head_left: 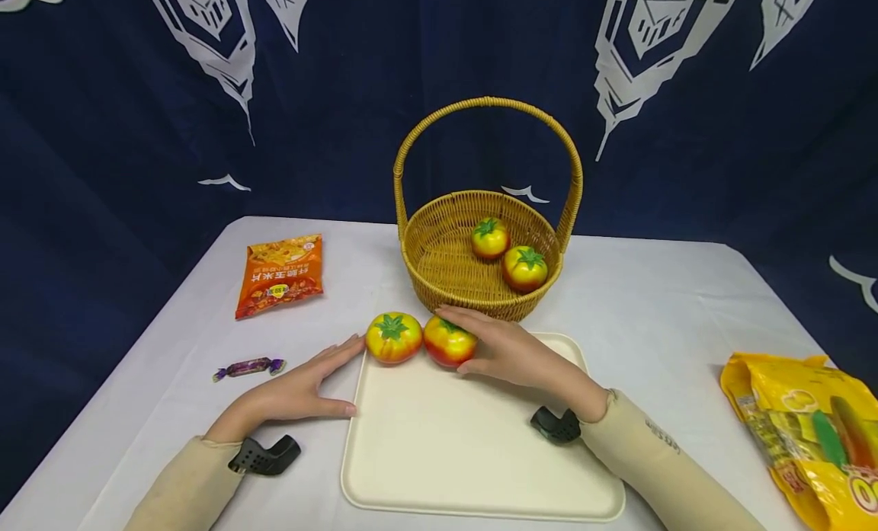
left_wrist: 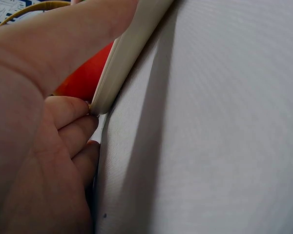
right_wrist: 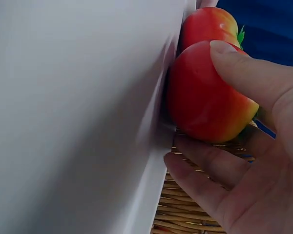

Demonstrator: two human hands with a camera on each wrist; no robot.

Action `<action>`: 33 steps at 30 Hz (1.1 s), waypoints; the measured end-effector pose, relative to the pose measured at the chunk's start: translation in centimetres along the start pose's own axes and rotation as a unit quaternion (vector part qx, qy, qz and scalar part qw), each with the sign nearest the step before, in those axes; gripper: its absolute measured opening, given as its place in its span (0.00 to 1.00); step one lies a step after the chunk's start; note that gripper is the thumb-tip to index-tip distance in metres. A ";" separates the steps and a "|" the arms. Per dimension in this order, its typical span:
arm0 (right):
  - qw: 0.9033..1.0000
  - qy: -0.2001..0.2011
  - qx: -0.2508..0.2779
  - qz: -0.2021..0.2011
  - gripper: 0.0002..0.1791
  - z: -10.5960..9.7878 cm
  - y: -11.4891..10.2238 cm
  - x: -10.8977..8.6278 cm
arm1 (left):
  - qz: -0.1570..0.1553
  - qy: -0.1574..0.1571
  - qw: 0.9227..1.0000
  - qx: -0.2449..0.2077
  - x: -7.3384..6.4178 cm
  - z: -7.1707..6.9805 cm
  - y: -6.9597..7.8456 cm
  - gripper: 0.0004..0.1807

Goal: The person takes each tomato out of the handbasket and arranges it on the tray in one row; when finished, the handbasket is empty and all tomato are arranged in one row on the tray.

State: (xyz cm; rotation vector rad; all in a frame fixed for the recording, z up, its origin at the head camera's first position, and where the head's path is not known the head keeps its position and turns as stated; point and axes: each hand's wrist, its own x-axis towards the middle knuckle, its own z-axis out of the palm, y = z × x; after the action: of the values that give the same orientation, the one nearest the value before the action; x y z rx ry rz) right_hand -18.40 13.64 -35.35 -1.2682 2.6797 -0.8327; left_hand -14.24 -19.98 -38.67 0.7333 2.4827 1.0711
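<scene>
The right hand (head_left: 514, 356), the nearer, curls thumb and fingers about the round tomato (head_left: 444, 352) at its nine o'clock, on the tray's (head_left: 466, 455) far edge, the basket (head_left: 506, 308) lying toward one o'clock; the left hand (head_left: 302, 390), fingers extended, grasps nothing.

Glossy smooth tomatoes (head_left: 394, 340), rough woven wicker basket (head_left: 442, 264), smooth plastic-looking tray (head_left: 473, 447), matt cloth tablecloth (head_left: 652, 310)

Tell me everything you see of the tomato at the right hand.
The tomato is round and glossy, plastic-looking, red below and yellow above, with a green leafy top partly covered by the right hand. It sits upright at the far edge of the tray, in front of the basket, close beside another tomato. The thumb touches its near side; fingers reach over its far side.
</scene>
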 end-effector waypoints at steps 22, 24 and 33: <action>0.992 0.046 0.118 -0.023 0.35 -10.0 -2.2 -0.4 | 0.011 0.004 1.000 0.000 0.0 0.0 0.1 0.51; 0.986 0.069 0.154 -0.014 0.33 -11.6 -1.8 0.4 | 0.012 0.003 1.000 -0.002 0.0 0.0 0.1 0.51; 0.938 0.192 0.246 0.151 0.27 -14.4 1.2 4.7 | 0.012 0.006 1.000 -0.003 -0.1 0.1 0.1 0.51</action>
State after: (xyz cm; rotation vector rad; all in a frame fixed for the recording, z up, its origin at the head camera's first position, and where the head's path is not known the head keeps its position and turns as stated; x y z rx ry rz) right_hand -26.32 17.19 -22.84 -0.6111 2.5601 -1.6972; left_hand -14.04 -19.89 -38.65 0.7599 2.4851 1.0936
